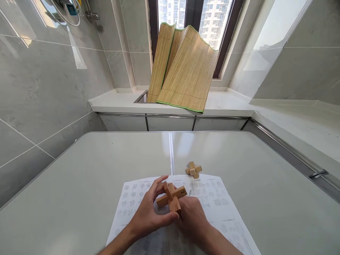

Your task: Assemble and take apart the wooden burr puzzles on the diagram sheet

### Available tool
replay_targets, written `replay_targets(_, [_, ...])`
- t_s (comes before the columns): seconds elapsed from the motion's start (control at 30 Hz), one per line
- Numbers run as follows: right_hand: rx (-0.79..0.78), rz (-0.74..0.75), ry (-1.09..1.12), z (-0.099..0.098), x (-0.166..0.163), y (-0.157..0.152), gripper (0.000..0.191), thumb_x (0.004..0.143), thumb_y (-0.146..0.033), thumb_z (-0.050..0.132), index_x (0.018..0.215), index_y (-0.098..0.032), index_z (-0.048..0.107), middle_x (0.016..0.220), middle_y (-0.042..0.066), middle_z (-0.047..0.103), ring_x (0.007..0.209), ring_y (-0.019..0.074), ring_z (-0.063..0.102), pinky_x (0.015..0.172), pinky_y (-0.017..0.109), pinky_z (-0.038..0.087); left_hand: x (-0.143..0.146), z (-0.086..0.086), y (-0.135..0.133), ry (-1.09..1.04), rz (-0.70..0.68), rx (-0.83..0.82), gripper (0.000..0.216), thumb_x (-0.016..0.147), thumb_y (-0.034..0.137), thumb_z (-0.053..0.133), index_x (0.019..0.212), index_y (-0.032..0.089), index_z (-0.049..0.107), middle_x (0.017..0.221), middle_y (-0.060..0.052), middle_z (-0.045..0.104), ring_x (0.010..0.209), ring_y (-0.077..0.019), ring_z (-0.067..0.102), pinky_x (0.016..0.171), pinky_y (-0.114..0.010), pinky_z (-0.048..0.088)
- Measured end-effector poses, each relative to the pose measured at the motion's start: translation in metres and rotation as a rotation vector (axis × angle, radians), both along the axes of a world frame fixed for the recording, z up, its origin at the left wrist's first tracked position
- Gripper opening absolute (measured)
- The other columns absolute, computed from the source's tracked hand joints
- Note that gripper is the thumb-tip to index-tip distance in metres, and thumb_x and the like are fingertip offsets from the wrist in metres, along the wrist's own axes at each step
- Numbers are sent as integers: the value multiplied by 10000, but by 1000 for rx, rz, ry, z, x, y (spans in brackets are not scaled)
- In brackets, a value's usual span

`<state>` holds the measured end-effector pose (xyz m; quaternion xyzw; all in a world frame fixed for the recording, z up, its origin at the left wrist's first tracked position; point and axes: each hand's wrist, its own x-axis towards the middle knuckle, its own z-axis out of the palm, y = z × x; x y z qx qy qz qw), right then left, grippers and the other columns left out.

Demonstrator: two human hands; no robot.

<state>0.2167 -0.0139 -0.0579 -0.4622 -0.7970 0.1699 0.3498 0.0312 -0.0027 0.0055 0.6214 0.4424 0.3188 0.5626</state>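
Note:
A wooden burr puzzle (pixel 174 199) with crossing, interlocked bars is held above a printed sheet, a dark mark showing on the bar that points right. My left hand (pixel 152 209) curves around its left side, with the thumb at the lower end and the fingers behind the far side. Against the right side lies my right hand (pixel 192 214), its fingers curled under and mostly hidden by the hand and the puzzle. The printed sheet (pixel 228 226) beneath carries rows of small diagrams.
A smaller, paler wooden burr puzzle (pixel 193 170) sits at the sheet's far edge. The white table (pixel 79 184) has a seam down the middle. Beyond it, a folded bamboo mat (pixel 188 71) leans by the window on a white ledge (pixel 225 102). Tiled walls (pixel 53 88) flank the table.

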Motion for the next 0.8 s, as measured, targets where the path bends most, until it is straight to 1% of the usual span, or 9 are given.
replay_targets(0.07, [-93,39,114,6,0,-1,134,922,-251,524,796,-211,503,688,17,641,556,139,504,555,261,248,-6,-3,3,-29,-21,28,1004,742,470,879,1567,277,339,1463,-157,622,1435,-383,528,1217,-543,394])
replay_targets(0.1, [-169,75,174,10,-1,-2,136,941,-285,544,833,-214,502,697,4,620,558,134,481,549,251,273,-9,-4,4,-41,-28,42,1003,744,478,875,1567,278,340,1457,-157,627,1435,-385,529,1209,-540,408])
replay_targets(0.2, [-421,195,354,19,0,-3,221,999,-404,563,898,-213,515,742,-8,576,597,131,447,550,236,352,-16,-8,7,-61,-28,61,990,750,510,869,1561,279,349,1439,-161,637,1426,-385,544,1174,-524,462])
replay_targets(0.27, [-507,226,440,23,0,-2,260,1024,-453,542,946,-204,549,807,16,597,647,144,474,583,246,405,-17,-9,7,-76,-22,59,953,762,524,860,1543,275,376,1432,-165,638,1407,-379,564,1152,-512,491])
replay_targets(0.4, [-538,237,529,23,1,-2,308,1034,-499,530,1010,-200,602,897,58,647,759,192,569,701,294,500,-14,-12,3,-113,-4,69,882,759,519,865,1491,260,447,1440,-161,626,1345,-361,614,1135,-489,516])
replay_targets(0.5, [-567,262,572,22,3,-2,307,1044,-484,517,1095,-201,624,1004,94,686,851,224,614,784,328,526,-12,-16,0,-132,-5,68,882,749,505,876,1488,268,458,1438,-147,627,1306,-349,640,1113,-465,537])
replay_targets(0.57, [-586,254,572,19,4,-3,289,1049,-460,513,1086,-198,630,1013,101,699,860,229,622,783,328,526,-11,-18,0,-137,-14,53,891,738,500,886,1489,277,461,1442,-141,623,1293,-347,648,1098,-455,549])
replay_targets(0.7, [-578,174,541,13,5,-4,259,1047,-426,516,971,-198,611,894,76,694,758,208,604,694,297,510,-11,-21,3,-143,-31,35,898,718,467,908,1480,274,474,1438,-143,625,1308,-351,636,1121,-465,527])
replay_targets(0.8, [-549,141,519,11,3,-3,240,1047,-393,506,941,-203,607,866,69,697,730,203,605,676,290,513,-13,-21,6,-146,-49,37,871,715,423,913,1468,289,496,1424,-126,634,1313,-349,631,1122,-457,524])
